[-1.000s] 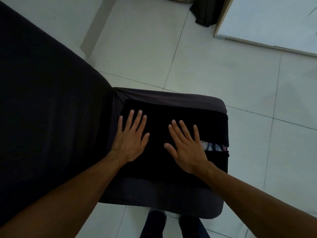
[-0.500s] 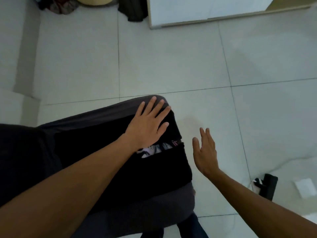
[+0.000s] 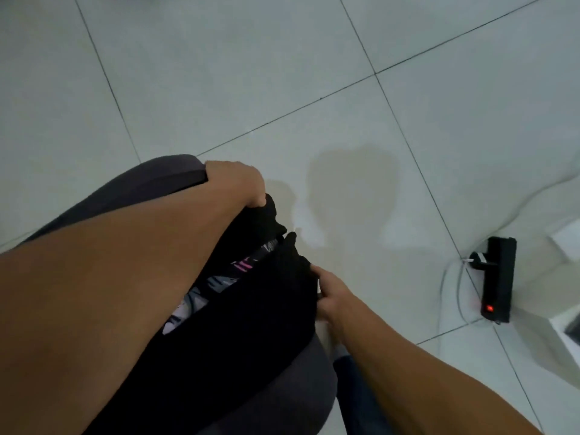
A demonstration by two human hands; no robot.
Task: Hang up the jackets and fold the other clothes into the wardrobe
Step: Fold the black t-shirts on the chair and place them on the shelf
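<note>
A folded black garment [image 3: 251,315] with a white and pink print showing in its fold lies on a dark grey cushioned seat [image 3: 163,174]. My left hand [image 3: 238,183] is curled over the garment's far end and grips its edge. My right hand [image 3: 329,293] pinches the near right edge of the same garment, fingers tucked under the cloth. My left forearm crosses the seat and hides much of the garment. No wardrobe or jacket is in view.
Pale floor tiles [image 3: 282,73] surround the seat. A black power strip [image 3: 499,277] with a red light and a plugged cable lies on the floor at the right. My jeans leg [image 3: 361,400] shows below the seat. A white object's corner [image 3: 568,334] sits at the right edge.
Both hands lay flat and open on the garment; the view swung right, and now each hand is closed on an end of the folded garment at the seat's right edge.
</note>
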